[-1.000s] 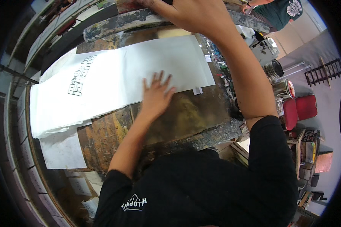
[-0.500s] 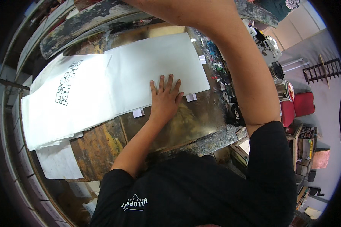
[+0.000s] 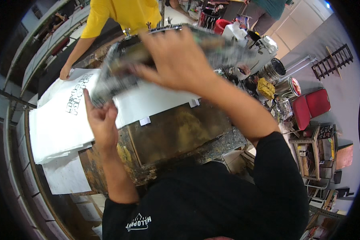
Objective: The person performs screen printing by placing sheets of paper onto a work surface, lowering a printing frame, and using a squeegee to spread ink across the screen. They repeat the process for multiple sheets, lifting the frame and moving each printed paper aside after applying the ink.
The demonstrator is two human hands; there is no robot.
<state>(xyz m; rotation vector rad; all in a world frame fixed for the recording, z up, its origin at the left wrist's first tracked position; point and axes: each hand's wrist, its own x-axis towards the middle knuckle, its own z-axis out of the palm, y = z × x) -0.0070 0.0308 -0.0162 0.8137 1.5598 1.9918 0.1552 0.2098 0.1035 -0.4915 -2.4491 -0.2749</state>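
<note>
A paint-stained screen-printing frame (image 3: 116, 80), smeared by motion, hangs tilted over the table. My right hand (image 3: 178, 60) is at this frame, thumb apart from the fingers; blur hides whether it grips. By the frame's near left corner is my left hand (image 3: 104, 124), its index finger stretched out and the other fingers partly bent, with nothing visible in it. Partly beneath the frame lies a blank white sheet (image 3: 148, 102), small white folded tabs (image 3: 145, 121) along its near edge. To the left, a stack of white sheets (image 3: 60, 132) has dark outlined lettering on top.
Across the table, a person in a yellow shirt (image 3: 128, 16) has a hand (image 3: 65, 73) at the stack's far edge. At right stand tins (image 3: 288, 88), a yellow sponge-like block (image 3: 266, 89) and red chairs (image 3: 318, 102). Metal racks (image 3: 6, 140) line the left side.
The frame has come down into view over the blank sheet, my right hand with it. My left hand has left the sheet and moved left. A person in yellow now shows across the table.
</note>
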